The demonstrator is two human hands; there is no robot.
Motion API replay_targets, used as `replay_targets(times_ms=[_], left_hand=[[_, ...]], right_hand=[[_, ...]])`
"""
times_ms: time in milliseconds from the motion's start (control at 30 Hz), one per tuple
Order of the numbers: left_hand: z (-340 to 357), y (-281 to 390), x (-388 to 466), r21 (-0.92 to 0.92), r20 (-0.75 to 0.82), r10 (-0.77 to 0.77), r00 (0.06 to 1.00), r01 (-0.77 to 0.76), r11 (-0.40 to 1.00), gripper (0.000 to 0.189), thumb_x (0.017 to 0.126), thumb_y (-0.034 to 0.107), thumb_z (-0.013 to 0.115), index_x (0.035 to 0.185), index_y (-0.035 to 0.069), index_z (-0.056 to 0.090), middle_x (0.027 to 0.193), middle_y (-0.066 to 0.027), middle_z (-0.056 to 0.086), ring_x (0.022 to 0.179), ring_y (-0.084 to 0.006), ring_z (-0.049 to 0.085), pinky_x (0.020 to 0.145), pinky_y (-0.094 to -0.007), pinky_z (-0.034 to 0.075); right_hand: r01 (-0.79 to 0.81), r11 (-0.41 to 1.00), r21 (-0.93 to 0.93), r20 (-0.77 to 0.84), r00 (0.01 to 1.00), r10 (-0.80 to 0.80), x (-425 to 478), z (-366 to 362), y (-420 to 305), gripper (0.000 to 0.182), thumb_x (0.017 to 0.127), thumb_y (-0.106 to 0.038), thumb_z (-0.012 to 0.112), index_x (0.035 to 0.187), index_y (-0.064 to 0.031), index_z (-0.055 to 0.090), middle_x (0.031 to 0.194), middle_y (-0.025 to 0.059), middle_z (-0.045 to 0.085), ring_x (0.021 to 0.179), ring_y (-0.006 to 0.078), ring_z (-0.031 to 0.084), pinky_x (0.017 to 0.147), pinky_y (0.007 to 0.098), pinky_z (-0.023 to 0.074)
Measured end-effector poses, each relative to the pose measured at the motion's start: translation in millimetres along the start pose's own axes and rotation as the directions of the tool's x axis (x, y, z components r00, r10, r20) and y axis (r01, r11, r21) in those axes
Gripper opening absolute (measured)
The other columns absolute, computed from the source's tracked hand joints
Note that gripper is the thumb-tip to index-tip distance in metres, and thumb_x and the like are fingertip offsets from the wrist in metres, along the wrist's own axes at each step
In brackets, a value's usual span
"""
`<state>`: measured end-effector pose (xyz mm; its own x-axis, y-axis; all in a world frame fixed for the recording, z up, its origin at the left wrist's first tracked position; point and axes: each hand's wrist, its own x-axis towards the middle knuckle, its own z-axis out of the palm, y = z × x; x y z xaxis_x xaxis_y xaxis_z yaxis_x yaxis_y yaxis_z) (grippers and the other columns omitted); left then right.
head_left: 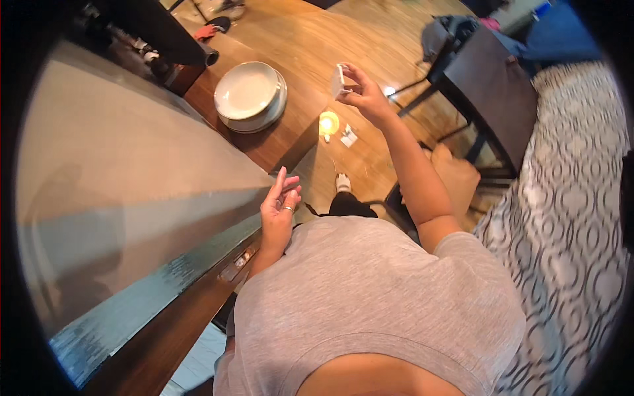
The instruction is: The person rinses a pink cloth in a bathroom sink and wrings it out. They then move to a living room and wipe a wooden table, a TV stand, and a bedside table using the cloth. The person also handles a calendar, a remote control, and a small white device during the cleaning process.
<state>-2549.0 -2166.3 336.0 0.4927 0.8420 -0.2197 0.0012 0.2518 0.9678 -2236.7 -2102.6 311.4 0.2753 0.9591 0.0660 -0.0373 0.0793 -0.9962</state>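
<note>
My right hand (364, 94) is stretched out over the wooden floor, its fingers gripping a small white, partly clear object (339, 81) by its edges; what it is I cannot tell. My left hand (281, 208) is raised near my waist beside the wall, fingers apart, a ring on one finger, holding nothing. Ahead of it, a stack of white plates (247, 94) rests on a brown wooden cabinet top (303, 94). Below my right hand a lit yellowish round thing (328, 123) and a small white piece (348, 136) are seen near the cabinet.
A dark chair (490, 84) with a bag (438, 37) by it stands at the right, beside a patterned cloth (569, 237). A dark screen-like panel (168, 29) is at the cabinet's far end. Along the left runs a beige and blue wall (138, 163).
</note>
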Motion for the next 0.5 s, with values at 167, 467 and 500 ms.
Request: replay_targets(times_ms=[167, 467, 500], left_hand=[[7, 7, 50, -0.131, -0.209, -0.098, 0.973, 0.071, 0.989, 0.050, 0.094, 0.008, 0.050, 0.141, 0.008, 0.034, 0.121, -0.0107, 0.054, 0.100, -0.0159, 0.056, 0.083, -0.0281, 0.049], [-10, -8, 76, -0.093, -0.219, -0.208, 0.953, 0.191, 0.977, 0.061, 0.091, 0.021, 0.058, 0.143, 0.007, 0.030, 0.117, -0.0069, 0.056, 0.099, -0.0146, 0.055, 0.088, -0.0303, 0.046], [-12, -8, 70, 0.001, -0.225, -0.159, 0.961, 0.164, 0.987, 0.061, 0.091, 0.022, 0.058, 0.143, 0.007, 0.029, 0.116, -0.0068, 0.056, 0.099, -0.0144, 0.055, 0.089, -0.0301, 0.045]], right_hand=[[-0.042, 0.998, 0.042, 0.149, 0.988, 0.035, 74, -15, 3, 0.073, 0.073, -0.006, 0.069, 0.137, -0.0032, 0.036, 0.131, 0.0156, 0.046, 0.099, 0.0222, 0.057, 0.082, 0.0316, 0.0499], [-0.364, 0.929, -0.068, 0.497, 0.795, 0.348, 89, 23, 44, 0.041, 0.085, -0.018, 0.055, 0.122, -0.0011, 0.052, 0.111, 0.0048, 0.057, 0.106, 0.0133, 0.051, 0.091, 0.0278, 0.0390], [-0.450, 0.890, -0.077, 0.562, 0.718, 0.411, 92, 24, 69, 0.041, 0.085, -0.020, 0.056, 0.121, -0.0012, 0.053, 0.109, 0.0053, 0.058, 0.103, 0.0139, 0.053, 0.088, 0.0278, 0.0411]])
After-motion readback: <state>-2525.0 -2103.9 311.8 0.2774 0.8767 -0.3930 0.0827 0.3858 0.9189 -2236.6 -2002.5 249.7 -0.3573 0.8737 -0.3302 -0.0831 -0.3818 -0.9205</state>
